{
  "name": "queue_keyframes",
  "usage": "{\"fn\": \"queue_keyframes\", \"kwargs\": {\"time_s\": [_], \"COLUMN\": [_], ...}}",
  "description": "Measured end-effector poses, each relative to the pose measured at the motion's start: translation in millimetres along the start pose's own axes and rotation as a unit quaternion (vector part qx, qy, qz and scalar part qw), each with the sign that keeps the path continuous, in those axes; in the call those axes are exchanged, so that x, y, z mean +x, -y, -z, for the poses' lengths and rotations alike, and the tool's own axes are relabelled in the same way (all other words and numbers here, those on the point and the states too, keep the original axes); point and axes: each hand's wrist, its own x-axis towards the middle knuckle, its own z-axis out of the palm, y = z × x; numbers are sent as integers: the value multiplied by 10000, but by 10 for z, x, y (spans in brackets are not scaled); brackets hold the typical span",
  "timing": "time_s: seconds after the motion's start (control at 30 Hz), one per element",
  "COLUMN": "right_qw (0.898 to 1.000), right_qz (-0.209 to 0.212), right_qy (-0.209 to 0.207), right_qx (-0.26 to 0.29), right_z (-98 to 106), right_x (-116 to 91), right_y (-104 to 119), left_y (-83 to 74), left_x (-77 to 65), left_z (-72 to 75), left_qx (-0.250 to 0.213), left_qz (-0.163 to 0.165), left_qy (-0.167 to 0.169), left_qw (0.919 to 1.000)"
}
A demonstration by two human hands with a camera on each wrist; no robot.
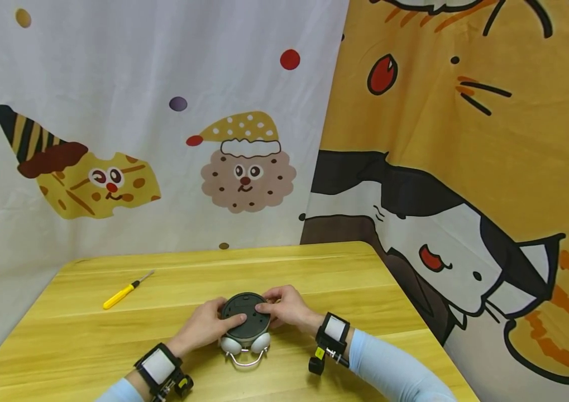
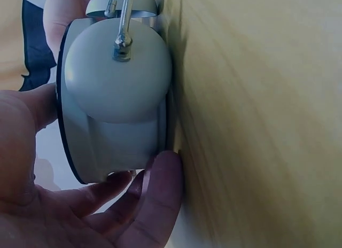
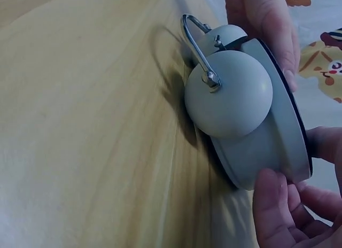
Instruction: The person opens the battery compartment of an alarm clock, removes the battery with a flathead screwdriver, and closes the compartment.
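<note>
Left hand (image 1: 205,325) and right hand (image 1: 288,309) pinch an alarm clock (image 1: 248,330) between curled fingers (image 2: 160,197) and thumbs (image 1: 234,321) on its black back (image 1: 242,305).

This looks like a curtained-off recording corner; what sort of building holds it cannot be told. Creased pale cloth (image 1: 138,128) printed with a cheese character (image 1: 105,187) hangs behind a wood-grain surface (image 1: 334,285), a cloth with large cartoon animals (image 1: 450,237) hangs rightward, and wrist-worn cameras (image 1: 316,365) show.

Your left hand (image 1: 206,324) and right hand (image 1: 288,308) gripped the clock (image 1: 246,331), dark back (image 1: 244,305) up, bells (image 1: 231,345) near; yellow screwdriver (image 1: 122,295) lay far left!
</note>
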Motion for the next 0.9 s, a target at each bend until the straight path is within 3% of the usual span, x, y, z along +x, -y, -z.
{"fn": "queue_keyframes", "kwargs": {"time_s": [0.27, 0.37, 0.4, 0.5, 0.67, 0.9], "right_qw": [9900, 9851, 9820, 9708, 9551, 9420], "right_qz": [840, 955, 1032, 1301, 1614, 1740], "right_qy": [-110, -84, -107, -211, -303, -261], "right_qx": [-1131, -1431, -1578, -2002, -2468, -2858], "right_z": [79, 90, 93, 90, 85, 72], "right_x": [22, 19, 21, 34, 53, 70], "right_y": [100, 145, 160, 195, 251, 297], "left_y": [47, 20, -45, -81, -108, -93], "left_x": [38, 30, 6, -4, -4, 8], "left_z": [-26, -28, -15, -12, -12, -16], "left_qx": [137, 42, -51, -83, 32, 103], "left_qz": [-406, -349, -193, -124, -175, -231], "left_qy": [-116, -60, -57, -33, -97, -135], "left_qw": [9990, 9994, 9998, 9999, 9998, 9996]}}
